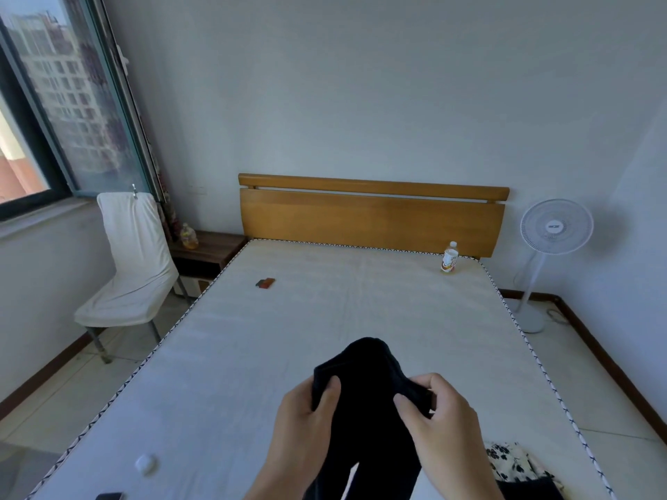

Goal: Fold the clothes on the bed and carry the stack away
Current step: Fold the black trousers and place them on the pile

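Head view: we're looking down the bed [325, 319] from its foot, both hands up in front with a dark garment [364, 402]
Left hand [306, 424]: at about 7 o'clock of the garment, thumb pressed over the cloth, fingers clenched on its top edge
Right hand [438, 427]: at about 4 o'clock, fingers pinching the same top edge from the other side
Garment: black, looks like trousers, held in the air above the mattress near its foot, two legs hanging down out of the frame
Other clothes: a floral piece [512, 461] and another dark one [527, 490] lie at 5 o'clock by the right edge of the bed, not yet folded as far as I can tell
Step in hand: I judge this the first fold, squaring up the waistband
How to do it well: slide the hands apart to the two ends of the band, give it a shake so the legs hang straight, lay it flat on the bare mattress at 12 o'clock, then fold leg onto leg
Watch for: the bottle [449, 258] at 1 o'clock and a small reddish object [265, 283] at 11 o'clock, both well apart from the working space
Writing: the bottle's label is too blurred to read; no brand shows on the garment
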